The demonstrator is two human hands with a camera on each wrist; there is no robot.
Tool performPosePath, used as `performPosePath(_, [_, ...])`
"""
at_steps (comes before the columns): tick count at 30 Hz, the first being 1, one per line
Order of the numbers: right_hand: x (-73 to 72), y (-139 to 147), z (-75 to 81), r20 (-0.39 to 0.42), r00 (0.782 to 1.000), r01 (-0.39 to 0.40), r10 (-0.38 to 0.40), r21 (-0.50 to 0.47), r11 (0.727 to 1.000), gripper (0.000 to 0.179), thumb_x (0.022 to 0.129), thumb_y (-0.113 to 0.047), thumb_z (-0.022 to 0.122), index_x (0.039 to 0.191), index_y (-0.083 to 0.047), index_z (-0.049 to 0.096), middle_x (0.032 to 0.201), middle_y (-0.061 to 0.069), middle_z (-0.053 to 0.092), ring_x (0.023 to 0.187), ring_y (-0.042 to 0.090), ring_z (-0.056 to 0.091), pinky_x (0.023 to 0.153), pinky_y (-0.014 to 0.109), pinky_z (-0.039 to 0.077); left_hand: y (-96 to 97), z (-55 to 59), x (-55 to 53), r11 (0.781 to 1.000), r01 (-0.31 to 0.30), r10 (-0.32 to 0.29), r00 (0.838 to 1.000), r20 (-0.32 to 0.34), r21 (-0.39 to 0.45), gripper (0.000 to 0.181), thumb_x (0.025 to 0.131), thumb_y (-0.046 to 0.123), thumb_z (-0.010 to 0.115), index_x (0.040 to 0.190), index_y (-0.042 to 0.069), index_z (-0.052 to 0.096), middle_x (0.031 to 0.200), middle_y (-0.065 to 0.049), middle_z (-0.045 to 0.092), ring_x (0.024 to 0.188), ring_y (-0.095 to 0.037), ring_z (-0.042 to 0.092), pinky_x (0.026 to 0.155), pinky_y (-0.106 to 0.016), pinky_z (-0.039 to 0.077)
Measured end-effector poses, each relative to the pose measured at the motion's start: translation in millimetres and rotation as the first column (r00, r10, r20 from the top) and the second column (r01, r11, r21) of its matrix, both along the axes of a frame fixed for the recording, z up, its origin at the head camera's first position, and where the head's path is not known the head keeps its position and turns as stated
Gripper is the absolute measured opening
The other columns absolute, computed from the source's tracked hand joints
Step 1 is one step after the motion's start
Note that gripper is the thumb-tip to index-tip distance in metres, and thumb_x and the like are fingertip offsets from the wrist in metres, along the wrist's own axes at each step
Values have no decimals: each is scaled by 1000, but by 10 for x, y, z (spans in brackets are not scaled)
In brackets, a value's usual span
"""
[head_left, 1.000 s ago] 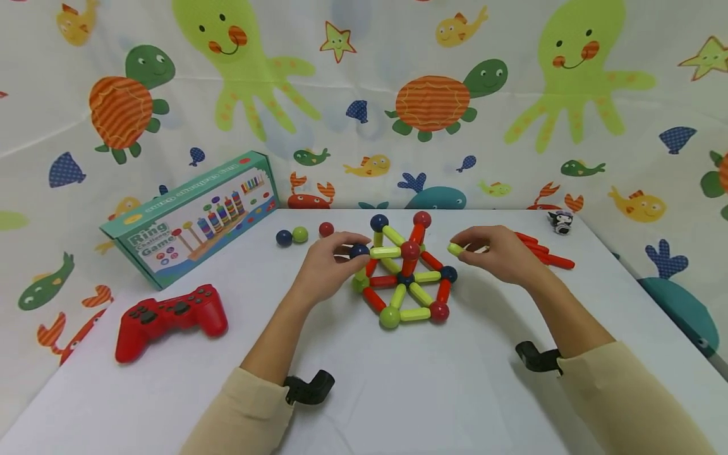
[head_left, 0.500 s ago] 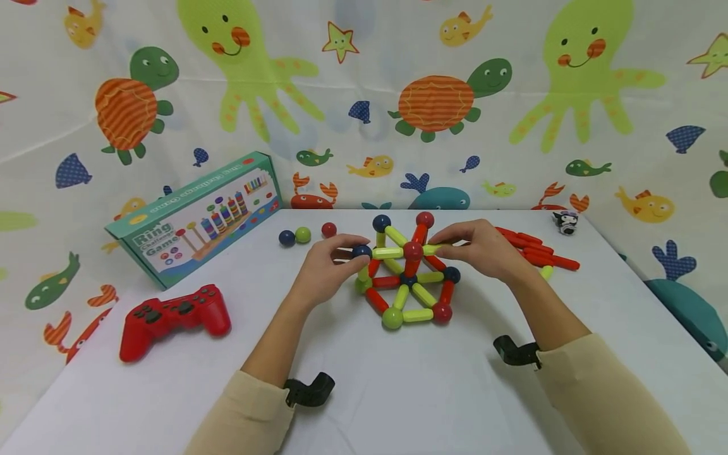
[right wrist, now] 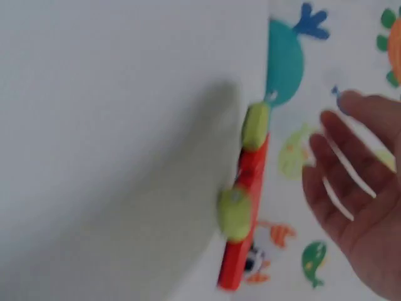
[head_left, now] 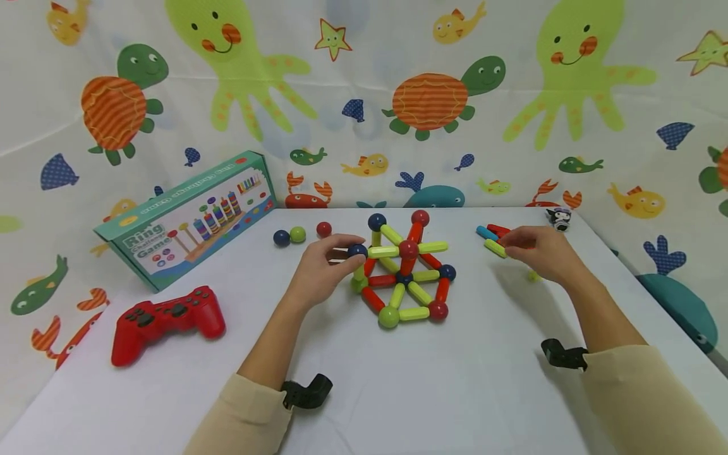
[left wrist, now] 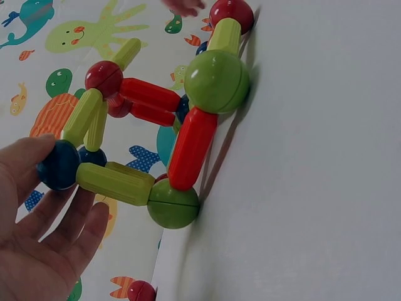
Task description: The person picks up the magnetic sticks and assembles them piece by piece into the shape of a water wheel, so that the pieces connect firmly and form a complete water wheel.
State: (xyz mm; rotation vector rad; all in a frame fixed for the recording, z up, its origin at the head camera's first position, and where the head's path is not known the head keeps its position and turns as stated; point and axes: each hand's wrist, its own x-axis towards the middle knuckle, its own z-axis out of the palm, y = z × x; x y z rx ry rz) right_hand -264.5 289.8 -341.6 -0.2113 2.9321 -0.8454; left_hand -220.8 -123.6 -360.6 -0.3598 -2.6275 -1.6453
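A frame of magnetic rods and balls [head_left: 414, 276] stands on the white table, with yellow-green and red rods joining green, red and blue balls. My left hand [head_left: 320, 270] pinches the dark blue ball [left wrist: 59, 165] at its upper left corner between thumb and fingers. From the upper red ball [head_left: 408, 249] a yellow-green rod [head_left: 434, 247] sticks out to the right, its far end free. My right hand [head_left: 539, 254] hovers over loose rods at the right: a yellow-green rod [head_left: 495, 248], a blue rod [head_left: 486, 233] and red ones. In the right wrist view its fingers are loosely bent, holding nothing.
Loose blue, green and red balls [head_left: 297, 234] lie behind my left hand. A red game controller [head_left: 169, 322] and a ring game box [head_left: 188, 221] stand at the left. A small black-and-white figure [head_left: 560, 218] sits at the back right. A printed cloth hangs behind.
My right hand has brought a yellow-green rod to the upper red ball, let go of it there, and moved back right over the loose rods. My left hand keeps its place on the blue ball.
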Motion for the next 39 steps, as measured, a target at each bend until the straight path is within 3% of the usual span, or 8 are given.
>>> performPosePath(6, [15, 381, -143, 116, 993, -1, -32, 274, 962, 34, 94, -1, 60, 127, 2, 68, 131, 35, 58, 121, 56, 44, 97, 67, 50, 35, -16, -6, 1000, 2, -2, 1000, 11, 15, 38, 100, 28, 70, 137, 19, 66, 137, -4, 64, 123, -28, 63, 100, -44, 58])
performPosePath(11, [1, 382, -196, 157, 988, -54, 5, 313, 948, 33, 91, 2, 66, 124, 1, 69, 118, 28, 64, 112, 50, 51, 87, 56, 57, 37, -7, -3, 1000, -7, 7, 1000, 17, 4, 38, 100, 28, 70, 136, 20, 66, 137, -3, 64, 123, -28, 62, 100, -45, 57])
performPosePath(18, [2, 35, -173, 72, 990, -124, 124, -6, 992, 35, 93, -13, 76, 124, -2, 66, 117, 18, 70, 112, 35, 63, 84, 35, 59, 27, -12, -25, 1000, -6, 6, 999, 45, 16, 38, 99, 29, 71, 136, 22, 66, 135, -2, 64, 124, -26, 62, 100, -45, 57])
performPosePath(23, [8, -265, -149, 79, 989, -101, 124, -250, 963, 44, 95, -21, 75, 133, -5, 60, 129, 17, 67, 123, 33, 62, 91, 28, 57, -30, -43, -63, 993, -28, 16, 995, 101, 117, 36, 101, 32, 67, 135, 23, 67, 136, -2, 64, 119, -25, 66, 103, -45, 56])
performPosePath(27, [-10, -433, -156, 94, 986, -102, 139, -327, 940, 44, 96, -21, 74, 134, -6, 57, 130, 16, 68, 124, 32, 63, 96, 33, 58, -135, -84, -152, 957, -172, 147, 982, 119, 232, 31, 104, 31, 63, 131, 16, 68, 130, -5, 68, 112, -21, 70, 97, -35, 59])
performPosePath(30, [-29, -501, -177, 99, 985, -100, 142, -343, 934, 42, 97, -20, 73, 134, -7, 57, 129, 15, 68, 123, 31, 63, 101, 41, 57, -262, -126, -279, 883, -372, 356, 928, 106, 288, 27, 105, 26, 61, 126, 10, 71, 120, -7, 70, 101, -16, 70, 85, -21, 60])
performPosePath(36, [-58, -591, -247, 101, 983, -106, 154, -373, 922, 39, 97, -19, 72, 132, -7, 59, 126, 14, 69, 119, 29, 64, 100, 40, 56, -586, -257, -528, 691, -684, 684, 723, 94, 235, 27, 102, 15, 60, 125, 10, 72, 124, -7, 67, 99, -14, 57, 84, -19, 48])
performPosePath(39, [-65, -647, -282, 99, 980, -120, 171, -390, 913, 38, 97, -18, 73, 131, -7, 60, 125, 14, 70, 116, 28, 64, 97, 36, 57, -724, -327, -591, 697, -704, 695, 710, 114, 139, 39, 101, 12, 58, 140, 12, 62, 141, -10, 56, 108, -20, 55, 93, -27, 47])
